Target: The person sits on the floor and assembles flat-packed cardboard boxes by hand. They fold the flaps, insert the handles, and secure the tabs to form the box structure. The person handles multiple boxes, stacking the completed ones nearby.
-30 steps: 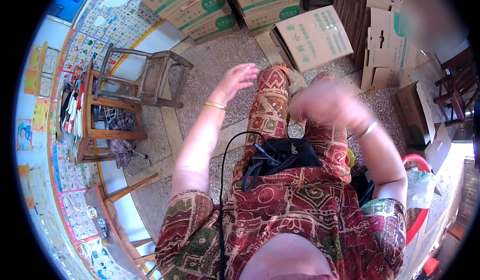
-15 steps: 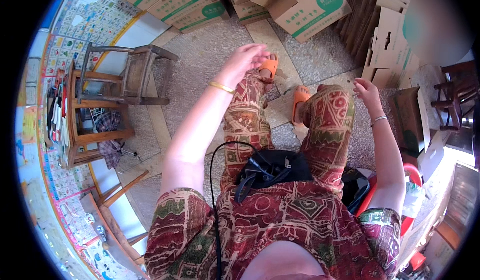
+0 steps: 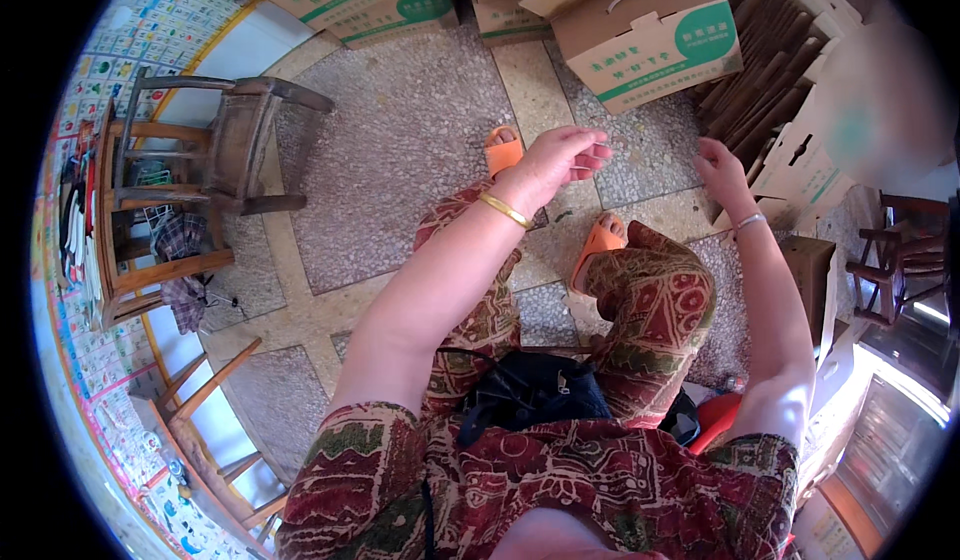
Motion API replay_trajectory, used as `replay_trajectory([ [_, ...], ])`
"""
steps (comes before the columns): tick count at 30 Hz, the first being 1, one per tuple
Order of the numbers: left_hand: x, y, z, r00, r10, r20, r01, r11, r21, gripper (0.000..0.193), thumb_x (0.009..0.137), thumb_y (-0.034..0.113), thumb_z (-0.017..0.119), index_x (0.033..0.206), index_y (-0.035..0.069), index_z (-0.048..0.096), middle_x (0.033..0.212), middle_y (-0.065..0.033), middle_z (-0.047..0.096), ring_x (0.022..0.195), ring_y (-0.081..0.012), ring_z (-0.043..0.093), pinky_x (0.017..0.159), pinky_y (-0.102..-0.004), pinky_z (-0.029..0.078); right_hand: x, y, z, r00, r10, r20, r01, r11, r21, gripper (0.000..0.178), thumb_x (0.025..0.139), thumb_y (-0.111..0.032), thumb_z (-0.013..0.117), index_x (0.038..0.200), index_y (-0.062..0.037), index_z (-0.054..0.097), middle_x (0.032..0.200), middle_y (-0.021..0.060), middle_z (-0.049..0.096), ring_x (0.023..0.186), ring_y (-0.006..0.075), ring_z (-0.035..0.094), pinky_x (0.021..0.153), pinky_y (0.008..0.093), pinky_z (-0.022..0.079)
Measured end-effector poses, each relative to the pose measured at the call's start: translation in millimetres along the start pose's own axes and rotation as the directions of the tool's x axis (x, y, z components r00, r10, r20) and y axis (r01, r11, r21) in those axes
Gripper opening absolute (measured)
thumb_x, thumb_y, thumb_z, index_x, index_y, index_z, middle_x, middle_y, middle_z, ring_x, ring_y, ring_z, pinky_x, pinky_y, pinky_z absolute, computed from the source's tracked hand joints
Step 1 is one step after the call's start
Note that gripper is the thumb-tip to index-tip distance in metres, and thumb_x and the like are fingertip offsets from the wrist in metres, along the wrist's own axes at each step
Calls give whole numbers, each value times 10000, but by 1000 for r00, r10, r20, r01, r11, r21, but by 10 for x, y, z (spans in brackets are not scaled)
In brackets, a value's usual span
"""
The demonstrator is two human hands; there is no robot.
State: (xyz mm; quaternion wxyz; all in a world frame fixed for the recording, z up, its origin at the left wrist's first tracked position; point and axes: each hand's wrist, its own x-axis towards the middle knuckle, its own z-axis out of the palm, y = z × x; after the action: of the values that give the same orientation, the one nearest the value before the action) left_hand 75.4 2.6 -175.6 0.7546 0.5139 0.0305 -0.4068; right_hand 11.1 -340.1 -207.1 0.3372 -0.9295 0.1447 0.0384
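My left hand (image 3: 560, 168) reaches forward over the floor, beyond my feet, with a gold bangle on its wrist. Its fingers are loosely stretched and nothing lies in them. My right hand (image 3: 724, 176), silver bangle at the wrist, hangs to the right of it, with loosely bent fingers slightly apart and nothing visible between them. Ahead of both hands stands a brown cardboard box (image 3: 625, 45) with green printing, a carrying handle on top and a flap sticking out to its left. Neither hand touches it. Flattened cartons (image 3: 765, 85) stand upright just beyond my right hand.
More printed cartons (image 3: 385, 5) are stacked at the far left. A wooden chair (image 3: 245, 145) and a wooden shelf (image 3: 170, 275) stand along the left wall. Darker wooden furniture (image 3: 880, 270) is at the right. A black bag (image 3: 535, 390) hangs at my waist.
My view has shifted as I move. My left hand has swung right, closer to my right hand. The printed box appears lower and further right, and the left chair further left.
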Motion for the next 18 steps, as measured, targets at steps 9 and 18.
replay_trajectory([
  [9,0,292,155,997,67,39,-68,997,21,305,997,282,543,1166,49,643,1063,-64,686,914,-132,605,836,-296,501,878,-927,-28,998,-62,-31,60,996,-72,626,871,-315,699,1412,-88,481,1181,226,661,1094,378,639,939,419,498],
  [18,38,513,241,992,78,103,-84,995,53,288,994,250,547,1155,33,646,1035,-62,695,892,-125,599,821,-284,497,1490,-920,-74,980,-174,-94,93,826,-556,593,854,-172,640,1415,-95,461,1402,213,506,1183,392,571,976,463,491],
])
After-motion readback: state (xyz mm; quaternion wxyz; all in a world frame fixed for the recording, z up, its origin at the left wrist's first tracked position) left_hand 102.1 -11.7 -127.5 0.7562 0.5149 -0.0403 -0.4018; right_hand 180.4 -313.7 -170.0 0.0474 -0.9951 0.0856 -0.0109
